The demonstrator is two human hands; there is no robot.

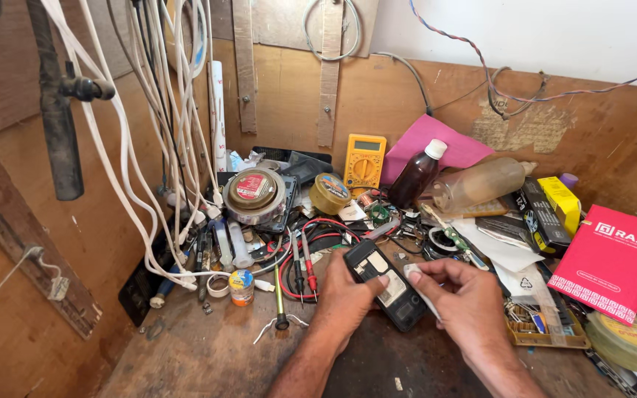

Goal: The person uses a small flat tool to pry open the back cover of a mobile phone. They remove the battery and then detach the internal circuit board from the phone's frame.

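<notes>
A dark opened mobile phone (386,284) lies on the wooden workbench, its back cover off and inner parts showing. My left hand (348,295) rests on its left side with the thumb pressed across the middle. My right hand (460,295) is just right of it, pinching a small pale strip (416,278) between thumb and forefinger over the phone's right edge. Both forearms enter from the bottom of the view.
Clutter rings the hands: red and black probe leads (305,259), a yellow multimeter (364,162), a tape roll (253,195), a brown bottle (416,175), a clear bottle (481,183), a red box (610,262), a round tin (632,340). White cables (164,125) hang at left.
</notes>
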